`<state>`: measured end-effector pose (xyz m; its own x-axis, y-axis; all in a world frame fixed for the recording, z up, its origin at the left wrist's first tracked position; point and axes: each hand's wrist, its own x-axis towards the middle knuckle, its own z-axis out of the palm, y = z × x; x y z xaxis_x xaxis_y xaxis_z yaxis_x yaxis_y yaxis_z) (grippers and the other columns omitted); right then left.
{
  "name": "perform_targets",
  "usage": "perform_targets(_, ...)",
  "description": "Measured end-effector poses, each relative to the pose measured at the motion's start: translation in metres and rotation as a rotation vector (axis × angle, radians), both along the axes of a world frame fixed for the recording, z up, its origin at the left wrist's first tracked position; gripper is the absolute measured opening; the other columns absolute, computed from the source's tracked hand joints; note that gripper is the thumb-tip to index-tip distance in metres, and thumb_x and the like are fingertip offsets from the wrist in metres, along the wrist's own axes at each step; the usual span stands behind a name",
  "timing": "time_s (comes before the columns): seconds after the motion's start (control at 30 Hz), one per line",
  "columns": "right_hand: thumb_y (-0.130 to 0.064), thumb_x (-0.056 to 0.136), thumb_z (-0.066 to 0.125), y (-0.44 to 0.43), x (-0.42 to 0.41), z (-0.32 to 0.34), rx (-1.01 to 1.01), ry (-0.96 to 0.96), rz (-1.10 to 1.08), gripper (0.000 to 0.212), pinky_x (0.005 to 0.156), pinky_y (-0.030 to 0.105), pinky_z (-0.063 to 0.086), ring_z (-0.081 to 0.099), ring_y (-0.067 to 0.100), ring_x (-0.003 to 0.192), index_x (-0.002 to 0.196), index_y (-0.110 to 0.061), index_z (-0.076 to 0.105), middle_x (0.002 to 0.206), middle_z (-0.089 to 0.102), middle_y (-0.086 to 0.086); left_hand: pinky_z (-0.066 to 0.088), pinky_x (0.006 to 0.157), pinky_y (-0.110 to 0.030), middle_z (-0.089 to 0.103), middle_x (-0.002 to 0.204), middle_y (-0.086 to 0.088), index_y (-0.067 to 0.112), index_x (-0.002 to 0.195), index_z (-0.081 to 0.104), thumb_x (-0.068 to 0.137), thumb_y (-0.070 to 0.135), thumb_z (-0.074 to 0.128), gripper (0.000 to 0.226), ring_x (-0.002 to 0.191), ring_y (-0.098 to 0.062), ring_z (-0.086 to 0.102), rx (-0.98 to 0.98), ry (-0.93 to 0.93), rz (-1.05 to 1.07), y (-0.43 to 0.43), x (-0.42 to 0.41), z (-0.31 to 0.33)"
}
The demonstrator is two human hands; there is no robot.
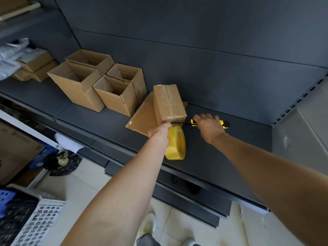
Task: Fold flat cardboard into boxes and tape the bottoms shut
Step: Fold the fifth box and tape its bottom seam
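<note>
Setting: a dark grey metal shelf point(213, 157) is seen from above, with pale floor tiles below it.
Lower left of the frame: a white plastic crate point(44, 219) is stood on the floor.
Tape roll point(176, 144): yellow, held on edge at centre frame, over the shelf's front part.
Left hand point(158, 131): curled over the roll's upper rim, just against the near end of the taped box.
Right hand point(208, 126): fingers are spread over a yellow-and-black utility knife point(224, 123); contact cannot be told.
Taped box point(168, 103): closed, with tape run along its top seam, set on a flat cardboard sheet point(143, 118).
Farther left: four open boxes point(117, 96) are grouped upright.
Background: a dark back panel point(195, 50).
</note>
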<state>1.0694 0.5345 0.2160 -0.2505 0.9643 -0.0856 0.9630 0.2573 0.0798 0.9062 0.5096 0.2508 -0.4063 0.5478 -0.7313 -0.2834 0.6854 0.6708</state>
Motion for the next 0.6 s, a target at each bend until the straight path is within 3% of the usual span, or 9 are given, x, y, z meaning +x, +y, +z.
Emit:
perform_targets(0.37, 0.008, 0.069, 0.068, 0.003, -0.013, 0.008, -0.065, -0.087, -0.033, 0.074, 0.094, 0.039, 0.035, 0.046, 0.028, 0.115, 0.13, -0.018, 0.036, 0.123, 0.05, 0.007, 0.049, 0.092, -0.041, 0.061, 0.115, -0.013, 0.006, 0.121, 0.056, 0.067, 0.028, 0.082, 0.064, 0.099, -0.03, 0.059, -0.108, 0.024, -0.168, 0.019, -0.016, -0.011)
perform_targets(0.6, -0.001, 0.073, 0.069, 0.001, -0.013, 0.013, -0.063, -0.2, -0.053, 0.067, 0.094, 0.039, 0.034, 0.046, 0.028, 0.115, 0.13, -0.019, 0.039, 0.124, 0.051, 0.007, 0.046, 0.076, -0.037, 0.061, 0.111, -0.014, 0.004, 0.121, 0.056, 0.07, 0.029, 0.08, 0.062, 0.092, -0.029, 0.057, -0.094, 0.081, -0.318, 0.026, -0.023, -0.007)
